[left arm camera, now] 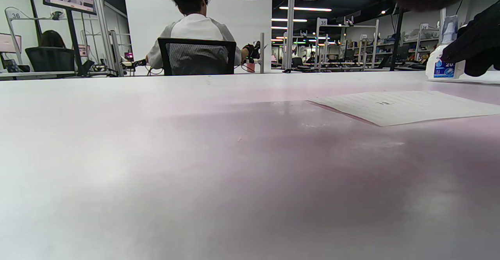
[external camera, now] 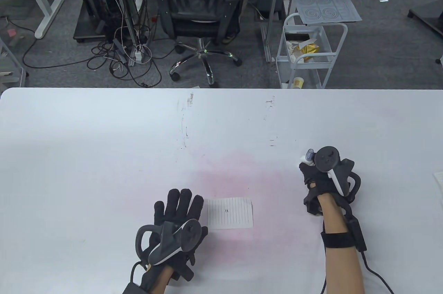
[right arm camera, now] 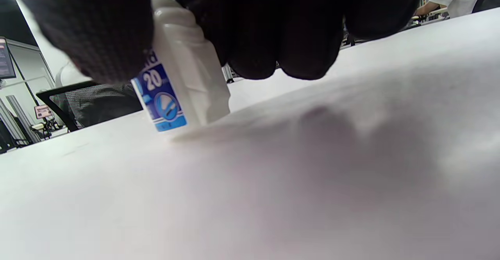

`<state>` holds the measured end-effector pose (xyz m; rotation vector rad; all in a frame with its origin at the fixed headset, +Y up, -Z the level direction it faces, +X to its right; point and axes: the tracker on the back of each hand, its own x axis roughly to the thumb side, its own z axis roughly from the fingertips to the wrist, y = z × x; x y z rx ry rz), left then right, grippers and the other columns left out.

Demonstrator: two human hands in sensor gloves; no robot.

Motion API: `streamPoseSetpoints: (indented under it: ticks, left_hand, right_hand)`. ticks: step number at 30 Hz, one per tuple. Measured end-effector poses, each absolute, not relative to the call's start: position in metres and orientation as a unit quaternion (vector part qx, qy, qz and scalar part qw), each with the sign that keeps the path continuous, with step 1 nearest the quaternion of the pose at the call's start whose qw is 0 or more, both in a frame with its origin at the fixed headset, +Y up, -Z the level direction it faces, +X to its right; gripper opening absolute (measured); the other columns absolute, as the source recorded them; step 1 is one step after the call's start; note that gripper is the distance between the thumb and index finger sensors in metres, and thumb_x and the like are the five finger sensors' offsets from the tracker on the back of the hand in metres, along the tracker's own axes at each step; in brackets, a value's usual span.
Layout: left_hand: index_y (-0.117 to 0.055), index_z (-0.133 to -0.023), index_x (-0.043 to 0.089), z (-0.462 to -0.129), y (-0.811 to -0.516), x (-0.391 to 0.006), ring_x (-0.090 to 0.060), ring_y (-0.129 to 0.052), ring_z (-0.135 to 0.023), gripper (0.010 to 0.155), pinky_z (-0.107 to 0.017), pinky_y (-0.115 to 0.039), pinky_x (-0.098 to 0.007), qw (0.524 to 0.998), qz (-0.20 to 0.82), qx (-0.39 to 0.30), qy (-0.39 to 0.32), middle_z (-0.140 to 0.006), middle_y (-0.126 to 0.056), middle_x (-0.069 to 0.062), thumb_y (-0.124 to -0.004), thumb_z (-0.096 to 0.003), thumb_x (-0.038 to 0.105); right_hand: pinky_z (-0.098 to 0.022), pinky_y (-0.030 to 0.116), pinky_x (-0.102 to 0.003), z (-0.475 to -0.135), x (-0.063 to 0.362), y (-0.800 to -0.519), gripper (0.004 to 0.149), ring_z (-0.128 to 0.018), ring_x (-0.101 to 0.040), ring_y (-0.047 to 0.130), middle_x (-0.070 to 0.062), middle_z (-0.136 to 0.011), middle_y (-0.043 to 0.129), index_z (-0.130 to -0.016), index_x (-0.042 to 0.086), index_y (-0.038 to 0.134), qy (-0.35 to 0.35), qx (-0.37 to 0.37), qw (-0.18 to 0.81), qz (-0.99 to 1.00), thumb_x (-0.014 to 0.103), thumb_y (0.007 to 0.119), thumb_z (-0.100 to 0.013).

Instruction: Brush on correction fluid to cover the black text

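A small lined paper with a little black mark of text lies flat on the white table; it also shows in the left wrist view. My left hand rests flat on the table, fingers spread, just left of the paper, holding nothing. My right hand grips a white correction fluid bottle with a blue label, standing on the table to the right of the paper. Its grey cap sticks up above my fingers. The bottle also shows in the left wrist view.
A pink stain tints the table around the paper. A sheet's edge lies at the table's right edge. Beyond the far edge stand an office chair and a white cart.
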<state>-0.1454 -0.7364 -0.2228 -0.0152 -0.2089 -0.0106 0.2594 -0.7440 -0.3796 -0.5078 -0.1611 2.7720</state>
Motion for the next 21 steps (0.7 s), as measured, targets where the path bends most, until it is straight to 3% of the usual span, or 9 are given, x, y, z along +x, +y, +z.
streamPoseSetpoints:
  ticks: [21]
  left_hand:
    - [-0.036,-0.108,0.041,-0.222,-0.737,-0.144,-0.033,-0.035,-0.114,0.078,-0.078,-0.041,-0.062,0.994,-0.008,-0.009,-0.105,-0.120,-0.032,0.000,-0.063,-0.0391,0.068]
  right_hand:
    - [-0.056,0.069,-0.057,-0.310,0.227,-0.674,0.058,-0.067,-0.036,0.092,-0.004,-0.082,0.079,-0.083,0.024,0.077,-0.116,-0.077,0.193,0.971,0.055,0.086,-0.034]
